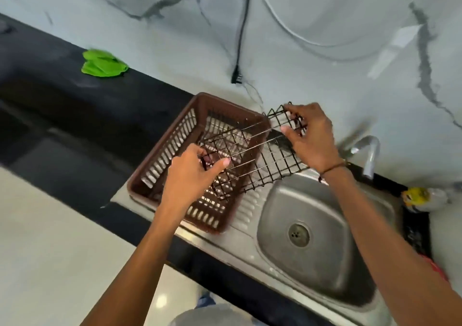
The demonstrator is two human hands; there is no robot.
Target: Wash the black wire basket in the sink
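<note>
Head view: both hands — left hand (193,173), right hand (310,135) — grip the black wire basket (252,150) above the brown crate (200,106); next, carry it toward four o'clock into the sink (325,228) — washing not begun.

I'm reaching both arms forward, my left hand (193,169) and right hand (311,135) gripping the basket (252,155) by opposite ends.

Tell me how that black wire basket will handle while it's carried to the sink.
The black wire basket looks rigid: its grid keeps shape between the left hand and right hand. Probably light, being thin open wire. Wet, the wires may get slippery, so a two-handed grip seems wise.
</note>
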